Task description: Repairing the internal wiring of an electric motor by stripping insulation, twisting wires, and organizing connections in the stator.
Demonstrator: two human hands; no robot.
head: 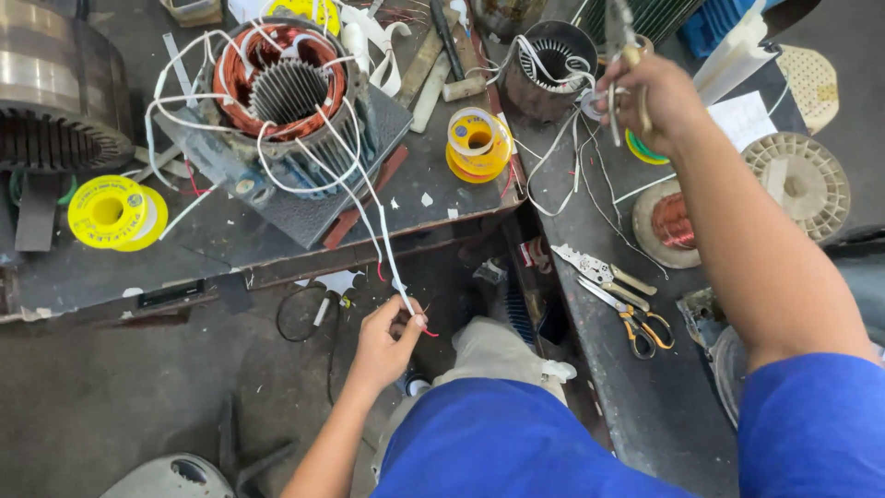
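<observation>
while the left hand (387,339) reaches low below the bench (433,198), fingers pinched on the end of a white sleeved wire (373,210) running from the motor stator (288,92), the right hand (645,100) is raised, clenched around a metal tool (619,55).

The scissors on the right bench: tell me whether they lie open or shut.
Shut. The scissors lie flat on the bench beside the pliers, blades together in one line, orange-trimmed handles side by side.

Big rotor (55,83) cut by left edge; tool (619,37) tip off top (blurry).
</observation>
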